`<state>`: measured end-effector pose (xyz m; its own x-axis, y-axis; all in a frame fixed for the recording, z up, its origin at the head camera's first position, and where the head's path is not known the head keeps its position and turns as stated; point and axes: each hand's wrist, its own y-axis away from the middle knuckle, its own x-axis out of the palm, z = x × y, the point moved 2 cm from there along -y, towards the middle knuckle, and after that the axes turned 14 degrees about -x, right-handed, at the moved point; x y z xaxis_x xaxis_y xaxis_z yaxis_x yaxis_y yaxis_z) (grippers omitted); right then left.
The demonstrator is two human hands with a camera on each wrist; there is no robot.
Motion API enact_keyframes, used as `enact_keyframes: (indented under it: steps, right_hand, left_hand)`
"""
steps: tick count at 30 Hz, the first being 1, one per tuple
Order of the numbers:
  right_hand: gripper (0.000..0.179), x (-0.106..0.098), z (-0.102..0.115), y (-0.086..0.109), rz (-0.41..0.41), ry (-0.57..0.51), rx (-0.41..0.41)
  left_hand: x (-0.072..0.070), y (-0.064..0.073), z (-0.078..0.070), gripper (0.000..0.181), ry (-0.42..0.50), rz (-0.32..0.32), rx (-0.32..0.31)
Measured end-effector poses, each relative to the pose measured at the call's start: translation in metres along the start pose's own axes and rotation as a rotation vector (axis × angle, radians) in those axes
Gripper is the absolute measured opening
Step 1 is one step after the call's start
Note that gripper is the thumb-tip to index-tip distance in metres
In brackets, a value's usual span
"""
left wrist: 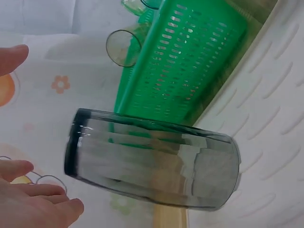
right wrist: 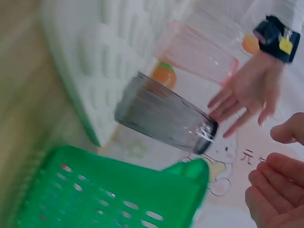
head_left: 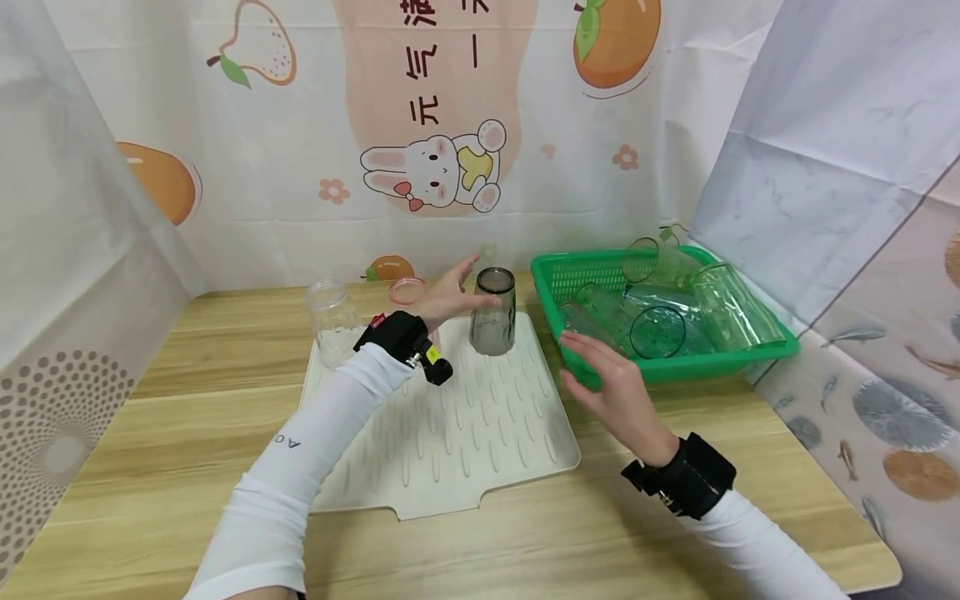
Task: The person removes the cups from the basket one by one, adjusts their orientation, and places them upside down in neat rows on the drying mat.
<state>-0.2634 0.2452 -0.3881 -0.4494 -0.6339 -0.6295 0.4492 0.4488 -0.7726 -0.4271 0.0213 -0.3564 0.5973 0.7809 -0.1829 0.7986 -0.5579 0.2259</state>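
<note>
A smoky grey glass (head_left: 492, 321) stands upright on the white ridged drying mat (head_left: 487, 417). Right beside its rim is my left hand (head_left: 450, 293), thumb and fingers spread around nothing. The left wrist view shows a gap between those fingers and the glass (left wrist: 152, 159). Left of it on the mat are a pink glass (right wrist: 197, 54), largely hidden by the left hand and wrist in the head view, and a clear glass (head_left: 333, 325). My right hand (head_left: 618, 396) hovers in front of the green basket (head_left: 551, 283), fingers extended and holding nothing.
Several glasses lie jumbled in the basket, among them a greenish tumbler (head_left: 735, 308) leaning on its right rim. A printed curtain (head_left: 285, 183) hangs right behind the wooden table (head_left: 225, 375). Another sheet (head_left: 862, 333) closes off the right side.
</note>
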Motion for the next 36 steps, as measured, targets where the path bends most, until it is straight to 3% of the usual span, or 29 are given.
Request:
enact_keyframes:
  steps: [6, 11, 17, 18, 19, 21, 26, 29, 36]
  right_hand:
    - [0.053, -0.021, -0.012, -0.025, -0.071, 0.048, 0.030]
    - [0.051, -0.048, -0.034, -0.042, -0.129, 0.108, 0.133]
    - [0.059, -0.052, -0.178, 0.015, -0.215, -0.030, 0.339]
    - [0.059, -0.054, -0.199, 0.023, -0.221, -0.042, 0.365]
    - [0.058, -0.061, -0.205, 0.022, -0.203, -0.028, 0.399]
    - [0.058, -0.076, -0.204, 0.012, -0.203, -0.055, 0.497]
    - [0.068, -0.115, -0.148, -0.042, -0.151, -0.108, 0.751]
    - [0.074, -0.131, -0.131, -0.060, -0.087, -0.068, 0.863]
    - [0.085, -0.155, -0.163, -0.046, 0.069, 0.066, 0.971]
  left_hand:
    - [-0.013, 0.020, 0.001, 0.083, -0.012, 0.035, 0.038]
    - [-0.027, 0.040, 0.011, 0.081, -0.056, 0.027, 0.055]
    - [-0.042, 0.059, 0.026, 0.078, -0.083, 0.044, 0.097]
    - [-0.043, 0.062, 0.027, 0.077, -0.079, 0.047, 0.100]
    - [-0.045, 0.066, 0.028, 0.077, -0.073, 0.050, 0.101]
    - [-0.046, 0.073, 0.028, 0.077, -0.054, 0.058, 0.096]
    - [-0.046, 0.087, 0.029, 0.077, -0.030, 0.090, 0.122]
    - [-0.045, 0.095, 0.030, 0.078, -0.024, 0.107, 0.132]
    - [-0.046, 0.111, 0.038, 0.085, -0.006, 0.121, 0.084]
